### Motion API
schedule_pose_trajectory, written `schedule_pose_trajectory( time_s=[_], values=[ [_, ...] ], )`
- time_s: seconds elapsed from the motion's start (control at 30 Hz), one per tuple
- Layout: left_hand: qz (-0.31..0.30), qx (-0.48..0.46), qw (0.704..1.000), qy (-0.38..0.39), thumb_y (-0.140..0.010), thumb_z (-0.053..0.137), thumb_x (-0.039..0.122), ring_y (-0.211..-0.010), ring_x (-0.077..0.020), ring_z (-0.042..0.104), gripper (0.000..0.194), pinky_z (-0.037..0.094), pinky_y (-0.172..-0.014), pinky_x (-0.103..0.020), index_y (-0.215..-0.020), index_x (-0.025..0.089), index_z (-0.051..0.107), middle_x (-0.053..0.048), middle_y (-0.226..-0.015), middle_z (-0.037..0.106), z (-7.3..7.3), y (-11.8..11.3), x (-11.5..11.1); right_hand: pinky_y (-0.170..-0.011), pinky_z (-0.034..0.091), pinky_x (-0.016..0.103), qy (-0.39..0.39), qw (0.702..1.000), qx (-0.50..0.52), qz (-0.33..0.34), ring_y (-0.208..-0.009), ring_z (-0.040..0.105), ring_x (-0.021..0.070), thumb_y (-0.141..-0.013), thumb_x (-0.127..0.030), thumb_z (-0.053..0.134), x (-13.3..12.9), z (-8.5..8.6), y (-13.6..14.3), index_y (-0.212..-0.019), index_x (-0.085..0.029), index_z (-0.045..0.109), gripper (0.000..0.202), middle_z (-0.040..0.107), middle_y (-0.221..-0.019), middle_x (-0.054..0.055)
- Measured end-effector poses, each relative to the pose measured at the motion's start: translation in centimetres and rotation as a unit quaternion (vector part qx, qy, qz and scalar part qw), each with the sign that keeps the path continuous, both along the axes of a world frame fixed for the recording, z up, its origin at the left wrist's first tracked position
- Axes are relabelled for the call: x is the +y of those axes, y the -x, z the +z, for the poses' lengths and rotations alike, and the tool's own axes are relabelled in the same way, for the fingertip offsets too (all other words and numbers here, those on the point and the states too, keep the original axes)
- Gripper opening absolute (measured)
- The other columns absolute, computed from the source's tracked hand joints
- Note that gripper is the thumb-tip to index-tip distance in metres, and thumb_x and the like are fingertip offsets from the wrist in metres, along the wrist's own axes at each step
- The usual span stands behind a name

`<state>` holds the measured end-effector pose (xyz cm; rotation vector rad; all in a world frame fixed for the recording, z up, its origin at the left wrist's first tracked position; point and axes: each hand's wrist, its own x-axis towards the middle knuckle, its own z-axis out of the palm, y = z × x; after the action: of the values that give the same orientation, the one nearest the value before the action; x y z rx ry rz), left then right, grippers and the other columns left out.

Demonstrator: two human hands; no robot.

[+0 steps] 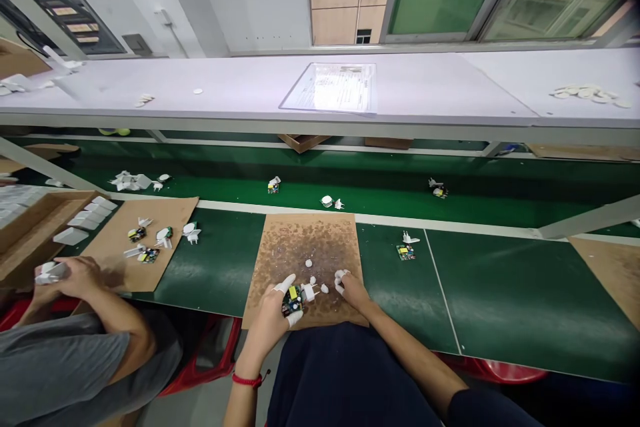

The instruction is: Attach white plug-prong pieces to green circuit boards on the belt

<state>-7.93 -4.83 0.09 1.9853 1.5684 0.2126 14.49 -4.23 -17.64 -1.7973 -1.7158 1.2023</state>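
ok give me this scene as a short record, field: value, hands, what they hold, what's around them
left hand: left hand, white finger cots, holds a small circuit board with a yellow part
right hand: right hand, white-tipped fingers, on the brown work mat, nothing clearly gripped
near hands: small white plug pieces on the mat
bench: green surface; loose board to the right
conveyor: green belt with scattered parts
co-worker: a person's hands at left hold a white part

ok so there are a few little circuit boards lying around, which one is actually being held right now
The circuit board with the yellow part, gripped in the left hand over the stained brown mat. The other boards lie loose on the green bench surface and cardboard.
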Motion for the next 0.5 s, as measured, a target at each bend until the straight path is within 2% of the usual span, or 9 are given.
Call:
schedule_pose_trajectory(
  time_s=[0.17,0.27,0.37,0.43,0.5],
  values=[
    [-0.022,-0.057,0.998,-0.018,-0.08,0.065,0.017,-0.11,-0.0275,0.062,0.065,0.05,-0.1,-0.046,-0.142,0.009,0.045,-0.016,-0.118,0.063,1.1,-0.2,-0.5,-0.083,0.056,0.039,-0.009,0.996,0.066,-0.061,-0.089,0.065,0.0183,-0.095,-0.034,0.062,-0.3,-0.3,-1.3,-0.1,-0.013,0.065,0.021,0.067,-0.099,0.005],
    [-0.04,-0.079,0.996,-0.021,-0.081,0.063,0.018,-0.109,-0.027,0.061,0.066,0.051,-0.099,-0.045,-0.144,0.008,0.043,-0.016,-0.117,0.062,1.9,-0.5,-0.7,-0.077,0.058,0.037,-0.021,0.985,0.144,-0.097,-0.079,0.066,0.0163,-0.096,-0.037,0.06,-0.5,1.0,-1.9,-0.105,-0.013,0.064,0.025,0.067,-0.091,0.003],
    [-0.056,-0.092,0.994,-0.021,-0.08,0.062,0.013,-0.114,-0.028,0.058,0.066,0.05,-0.1,-0.045,-0.144,0.012,0.045,-0.016,-0.12,0.061,2.5,-1.1,-0.8,-0.083,0.059,0.041,-0.054,0.963,0.244,-0.107,-0.083,0.07,0.0187,-0.095,-0.043,0.059,-0.8,4.1,-1.8,-0.115,-0.014,0.061,0.036,0.07,-0.094,0.006],
    [-0.067,-0.1,0.993,-0.018,-0.076,0.064,0.007,-0.114,-0.0285,0.058,0.069,0.05,-0.099,-0.046,-0.143,0.015,0.049,-0.014,-0.118,0.061,2.5,-1.7,-0.7,-0.089,0.058,0.041,-0.083,0.944,0.305,-0.094,-0.092,0.071,0.0209,-0.092,-0.05,0.059,-1.3,7.0,-1.5,-0.119,-0.016,0.061,0.043,0.073,-0.1,0.009],
    [-0.074,-0.11,0.991,-0.019,-0.071,0.068,0.003,-0.112,-0.0292,0.059,0.072,0.05,-0.099,-0.046,-0.14,0.016,0.053,-0.013,-0.115,0.062,2.4,-2.3,-0.7,-0.088,0.059,0.04,-0.107,0.929,0.345,-0.078,-0.092,0.072,0.0215,-0.091,-0.055,0.058,-2.1,9.9,-1.1,-0.122,-0.021,0.061,0.046,0.074,-0.105,0.009]
  ],
)
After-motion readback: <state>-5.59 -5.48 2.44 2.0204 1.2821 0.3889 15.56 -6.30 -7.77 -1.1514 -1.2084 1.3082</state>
